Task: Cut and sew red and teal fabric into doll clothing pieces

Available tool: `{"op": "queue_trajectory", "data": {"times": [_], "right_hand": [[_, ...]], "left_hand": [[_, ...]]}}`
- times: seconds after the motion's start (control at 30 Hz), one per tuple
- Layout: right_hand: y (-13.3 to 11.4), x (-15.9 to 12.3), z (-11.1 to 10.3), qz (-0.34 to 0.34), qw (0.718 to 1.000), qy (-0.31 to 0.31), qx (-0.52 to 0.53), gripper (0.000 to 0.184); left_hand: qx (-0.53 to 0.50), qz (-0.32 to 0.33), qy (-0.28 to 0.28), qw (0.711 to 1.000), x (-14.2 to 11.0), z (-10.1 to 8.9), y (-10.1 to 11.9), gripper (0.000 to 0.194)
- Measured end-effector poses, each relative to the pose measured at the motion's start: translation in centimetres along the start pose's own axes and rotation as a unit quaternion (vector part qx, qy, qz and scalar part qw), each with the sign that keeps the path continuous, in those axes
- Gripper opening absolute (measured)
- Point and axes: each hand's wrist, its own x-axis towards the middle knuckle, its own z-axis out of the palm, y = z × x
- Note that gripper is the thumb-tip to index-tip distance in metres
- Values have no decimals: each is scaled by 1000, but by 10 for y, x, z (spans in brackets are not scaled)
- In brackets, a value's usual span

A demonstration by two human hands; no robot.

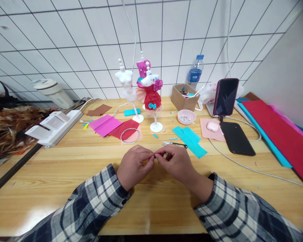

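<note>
My left hand (133, 167) and my right hand (178, 164) meet above the wooden table (151, 205), thumbs and forefingers pinched together at the tips. Whatever lies between the fingertips is too small to make out. Just beyond my right hand lies a pair of small snips (178, 144) with a dark handle. Turquoise crepe paper strips (190, 139) are spread beside them. Past my hands stands a miniature dress form (153, 97) in a red paper dress with a turquoise bow. A bare white form (127, 85) is to its left, and a purple-topped form (142, 69) stands behind.
Magenta paper (105, 125), red paper (125, 129) and a metal ring lie left of centre. A pink dish of beads (186, 121), a cardboard box (179, 99), a propped phone (226, 97) and a black slab (237, 138) are rightward. A white power strip (57, 127) stands left.
</note>
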Motion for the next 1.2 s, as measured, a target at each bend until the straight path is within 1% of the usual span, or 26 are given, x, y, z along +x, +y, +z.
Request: {"op": "queue_trajectory", "data": {"times": [0.1, 0.2, 0.3, 0.4, 0.6, 0.93, 1.03, 1.2], "right_hand": [[0, 2, 1, 31, 999, -2, 33, 8], [1, 2, 2, 43, 997, 0, 64, 10], [0, 1, 1, 27, 998, 1, 64, 12], [0, 0, 0, 0, 998, -1, 57, 14], [1, 0, 1, -12, 999, 5, 42, 13], [0, -4, 0, -63, 998, 0, -19, 15], [0, -4, 0, -68, 997, -1, -39, 14], [-1, -5, -2, -59, 996, 9, -64, 12]], "left_hand": [[-10, -1, 2, 1000, 0, 0, -1, 20], [-35, -26, -2, 999, 1, -1, 0, 20], [-66, -60, -3, 996, 1, -1, 0, 21], [-80, -75, 3, 994, 1, 0, -2, 21], [-89, -70, 6, 994, 2, 1, -4, 20], [-95, -64, 5, 993, 3, 1, -4, 20], [-83, -55, 3, 995, 3, 1, -3, 20], [-30, -46, -24, 998, 1, 1, 1, 22]]}}
